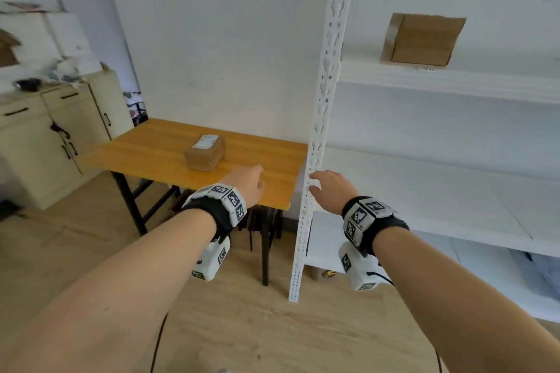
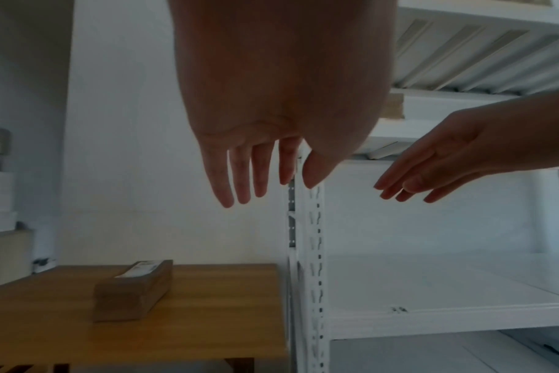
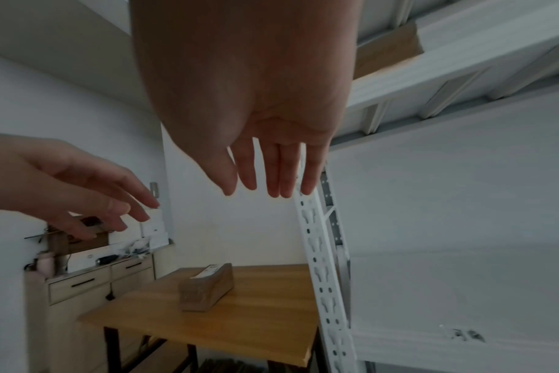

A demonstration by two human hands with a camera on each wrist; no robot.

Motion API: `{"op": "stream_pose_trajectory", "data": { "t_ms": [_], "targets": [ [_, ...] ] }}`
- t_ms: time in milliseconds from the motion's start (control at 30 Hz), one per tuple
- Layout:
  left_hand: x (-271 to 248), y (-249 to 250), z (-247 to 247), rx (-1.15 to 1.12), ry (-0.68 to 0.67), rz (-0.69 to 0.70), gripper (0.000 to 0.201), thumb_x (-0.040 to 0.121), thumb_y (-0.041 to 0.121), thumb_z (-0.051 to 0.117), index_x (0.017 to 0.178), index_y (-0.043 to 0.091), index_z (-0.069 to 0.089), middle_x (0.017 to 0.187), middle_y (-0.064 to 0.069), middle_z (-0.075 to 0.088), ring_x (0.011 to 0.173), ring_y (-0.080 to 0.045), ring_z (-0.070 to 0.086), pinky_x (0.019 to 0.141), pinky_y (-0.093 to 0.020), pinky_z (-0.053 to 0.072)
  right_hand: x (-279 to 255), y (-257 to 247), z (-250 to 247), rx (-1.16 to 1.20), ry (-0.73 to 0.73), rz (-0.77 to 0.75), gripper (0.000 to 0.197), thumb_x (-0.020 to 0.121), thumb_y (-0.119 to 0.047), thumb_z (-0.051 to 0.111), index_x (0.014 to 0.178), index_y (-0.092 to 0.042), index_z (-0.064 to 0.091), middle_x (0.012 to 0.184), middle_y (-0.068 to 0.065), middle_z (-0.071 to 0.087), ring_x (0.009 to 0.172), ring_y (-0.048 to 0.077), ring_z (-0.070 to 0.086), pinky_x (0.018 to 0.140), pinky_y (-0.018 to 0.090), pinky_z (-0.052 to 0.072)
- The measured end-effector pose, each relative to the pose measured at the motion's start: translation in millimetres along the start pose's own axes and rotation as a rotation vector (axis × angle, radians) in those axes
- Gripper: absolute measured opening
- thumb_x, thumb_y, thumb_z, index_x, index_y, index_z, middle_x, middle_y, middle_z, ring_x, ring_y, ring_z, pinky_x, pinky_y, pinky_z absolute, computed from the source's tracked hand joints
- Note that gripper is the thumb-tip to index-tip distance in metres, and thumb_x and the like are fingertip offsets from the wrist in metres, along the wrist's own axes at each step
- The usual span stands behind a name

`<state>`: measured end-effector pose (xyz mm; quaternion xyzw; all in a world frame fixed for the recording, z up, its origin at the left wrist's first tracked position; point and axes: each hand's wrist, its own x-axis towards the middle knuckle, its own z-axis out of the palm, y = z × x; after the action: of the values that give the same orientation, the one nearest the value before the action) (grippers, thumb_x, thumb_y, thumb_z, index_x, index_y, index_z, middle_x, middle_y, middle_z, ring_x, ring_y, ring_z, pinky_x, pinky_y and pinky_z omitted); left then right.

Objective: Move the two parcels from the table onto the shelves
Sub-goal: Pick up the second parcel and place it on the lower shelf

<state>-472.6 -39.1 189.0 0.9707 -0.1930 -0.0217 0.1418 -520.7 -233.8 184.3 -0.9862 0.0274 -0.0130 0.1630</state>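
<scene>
A brown cardboard parcel (image 1: pixel 205 152) with a white label lies on the wooden table (image 1: pixel 151 148); it also shows as the parcel (image 2: pixel 133 290) and the parcel (image 3: pixel 206 286) in the wrist views. A second brown parcel (image 1: pixel 422 39) stands on the upper white shelf (image 1: pixel 448 80). My left hand (image 1: pixel 248 183) hovers over the table's right front part, short of the parcel, fingers straight and empty (image 2: pixel 249 174). My right hand (image 1: pixel 328 189) floats beside the shelf's front post, fingers relaxed, holding nothing (image 3: pixel 272 171).
The perforated white shelf post (image 1: pixel 321 118) stands right at the table's right edge, between my hands. A middle shelf board (image 1: pixel 424 191) lies bare at table height. A beige cabinet (image 1: pixel 51 136) with clutter on top stands at the left.
</scene>
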Motion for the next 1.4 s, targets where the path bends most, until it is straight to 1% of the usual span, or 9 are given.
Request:
{"op": "stream_pose_trajectory", "data": {
  "t_ms": [167, 367, 600, 733, 867, 1067, 1200, 1333, 1400],
  "targets": [
    [25.5, -58.5, -1.7, 0.0, -0.018, -0.036, 0.042, 0.097, 0.027, 0.04, 0.138, 0.018, 0.043, 0.123, -0.008, 0.064, 0.098, -0.024, 0.066, 0.081, -0.039, 0.057, 49.8, -31.4, 33.2, 0.011, -0.042, -0.02, 0.042, 0.097, -0.022, 0.04, 0.135, -0.01, 0.048, 0.139, 0.012, 0.052, 0.124, 0.028, 0.052, 0.098, 0.037, 0.044],
    [80.9, -132.8, -5.4, -0.003, -0.02, -0.055, 0.042, 0.097, 0.027, 0.04, 0.138, 0.016, 0.044, 0.135, -0.006, 0.057, 0.115, -0.023, 0.059, 0.091, -0.038, 0.053, 128.9, -72.6, 67.5, 0.005, -0.1, -0.041, 0.045, 0.096, -0.024, 0.041, 0.14, -0.012, 0.042, 0.145, 0.009, 0.048, 0.129, 0.026, 0.048, 0.102, 0.04, 0.045],
    [147.9, -226.4, -5.0, -0.016, -0.099, -0.098, 0.04, 0.097, 0.024, 0.04, 0.136, 0.015, 0.044, 0.129, -0.006, 0.058, 0.107, -0.022, 0.061, 0.088, -0.036, 0.053, 225.8, -120.9, 105.9, 0.034, -0.189, -0.009, 0.042, 0.096, -0.025, 0.041, 0.134, -0.01, 0.049, 0.138, 0.012, 0.053, 0.122, 0.029, 0.054, 0.098, 0.041, 0.049],
    [188.2, -277.4, -7.4, -0.031, -0.129, -0.139, 0.038, 0.097, 0.025, 0.041, 0.134, 0.016, 0.046, 0.122, -0.006, 0.062, 0.082, -0.02, 0.06, 0.077, -0.035, 0.055, 279.7, -145.9, 129.6, 0.063, -0.231, 0.009, 0.046, 0.096, -0.026, 0.04, 0.14, -0.012, 0.042, 0.146, 0.009, 0.046, 0.131, 0.027, 0.047, 0.104, 0.041, 0.043],
    [233.3, -327.7, -1.2, -0.127, -0.188, -0.208, 0.039, 0.097, 0.026, 0.041, 0.134, 0.016, 0.045, 0.125, -0.009, 0.062, 0.102, -0.025, 0.065, 0.084, -0.037, 0.055, 333.8, -166.9, 153.2, 0.084, -0.28, 0.042, 0.046, 0.097, -0.026, 0.04, 0.141, -0.012, 0.042, 0.146, 0.009, 0.046, 0.131, 0.027, 0.047, 0.104, 0.04, 0.044],
    [304.0, -390.3, 21.8, -0.269, -0.232, -0.284, 0.039, 0.097, 0.028, 0.041, 0.133, 0.014, 0.048, 0.122, -0.008, 0.063, 0.083, -0.021, 0.063, 0.074, -0.034, 0.053, 412.9, -185.3, 192.7, 0.112, -0.335, 0.07, 0.047, 0.098, -0.025, 0.04, 0.142, -0.01, 0.04, 0.148, 0.011, 0.044, 0.131, 0.027, 0.047, 0.103, 0.04, 0.044],
    [350.4, -422.9, 40.9, -0.322, -0.227, -0.328, 0.042, 0.098, 0.027, 0.04, 0.136, 0.012, 0.045, 0.132, -0.009, 0.058, 0.108, -0.024, 0.062, 0.086, -0.03, 0.049, 460.7, -187.2, 221.4, 0.171, -0.319, 0.116, 0.046, 0.098, -0.025, 0.041, 0.142, -0.011, 0.04, 0.145, 0.01, 0.048, 0.124, 0.027, 0.053, 0.1, 0.039, 0.047],
    [385.7, -444.5, 62.9, -0.419, -0.219, -0.397, 0.046, 0.098, 0.026, 0.041, 0.141, 0.01, 0.038, 0.137, -0.011, 0.053, 0.113, -0.025, 0.059, 0.084, -0.028, 0.046, 499.6, -186.9, 250.6, 0.307, -0.319, 0.203, 0.052, 0.098, -0.026, 0.044, 0.145, -0.009, 0.032, 0.151, 0.011, 0.039, 0.136, 0.027, 0.041, 0.109, 0.039, 0.038],
    [400.0, -451.6, 73.1, -0.502, -0.213, -0.441, 0.052, 0.098, 0.027, 0.042, 0.145, 0.01, 0.031, 0.144, -0.011, 0.047, 0.122, -0.026, 0.054, 0.09, -0.029, 0.044, 515.9, -187.1, 264.2, 0.432, -0.326, 0.259, 0.058, 0.097, -0.027, 0.046, 0.148, -0.009, 0.025, 0.153, 0.011, 0.035, 0.138, 0.027, 0.037, 0.112, 0.041, 0.035]
  ]
}}
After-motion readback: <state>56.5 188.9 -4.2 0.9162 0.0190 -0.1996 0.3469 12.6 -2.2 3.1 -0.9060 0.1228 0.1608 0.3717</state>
